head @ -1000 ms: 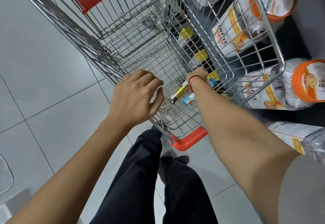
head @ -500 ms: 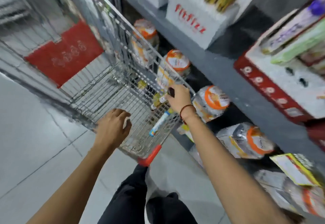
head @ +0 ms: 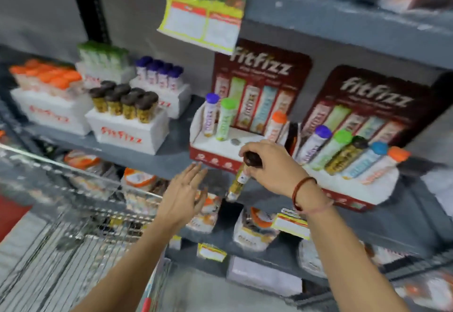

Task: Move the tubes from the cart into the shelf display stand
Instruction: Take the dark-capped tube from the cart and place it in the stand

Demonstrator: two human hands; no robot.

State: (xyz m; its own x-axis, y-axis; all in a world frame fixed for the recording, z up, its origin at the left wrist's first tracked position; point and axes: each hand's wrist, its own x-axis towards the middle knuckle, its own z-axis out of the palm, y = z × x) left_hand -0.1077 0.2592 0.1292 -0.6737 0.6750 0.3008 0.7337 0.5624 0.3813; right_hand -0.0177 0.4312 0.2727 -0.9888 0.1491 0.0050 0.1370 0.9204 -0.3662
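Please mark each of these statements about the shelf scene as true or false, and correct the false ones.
1. The right hand holds a dark-capped tube. True.
2. The left hand grips a tube. False: it is open and holds nothing.
3. The near display stand has every hole filled. False: it holds three tubes, and at least one hole shows open.
4. The orange-capped tubes stand at the shelf's left end. True.
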